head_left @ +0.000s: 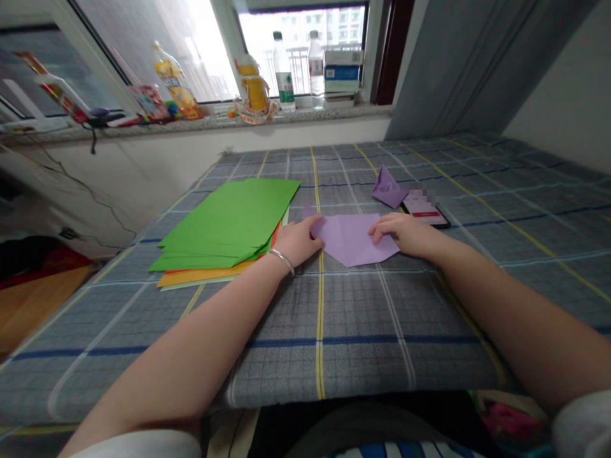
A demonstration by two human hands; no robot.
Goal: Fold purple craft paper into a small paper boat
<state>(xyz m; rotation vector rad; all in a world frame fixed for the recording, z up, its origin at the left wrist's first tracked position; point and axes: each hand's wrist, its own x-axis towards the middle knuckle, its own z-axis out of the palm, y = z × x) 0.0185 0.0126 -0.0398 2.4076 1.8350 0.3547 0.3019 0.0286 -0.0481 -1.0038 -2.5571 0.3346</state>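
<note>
A purple sheet of origami paper lies in front of me, creased down its middle and folded to angled edges at the bottom. My left hand pinches its left edge between thumb and fingers; a silver bangle circles that wrist. On the paper's right side rests my right hand, fingers curled over the edge and the thumb side hard to make out. Just beyond the right hand stands a folded purple paper shape with a pointed top, beside a phone with a lit screen.
Green paper sheets are stacked at the left, with orange sheets showing underneath. A plaid cloth covers the surface. Bottles, a yellow cup and boxes stand on the windowsill behind. A grey curtain hangs at right.
</note>
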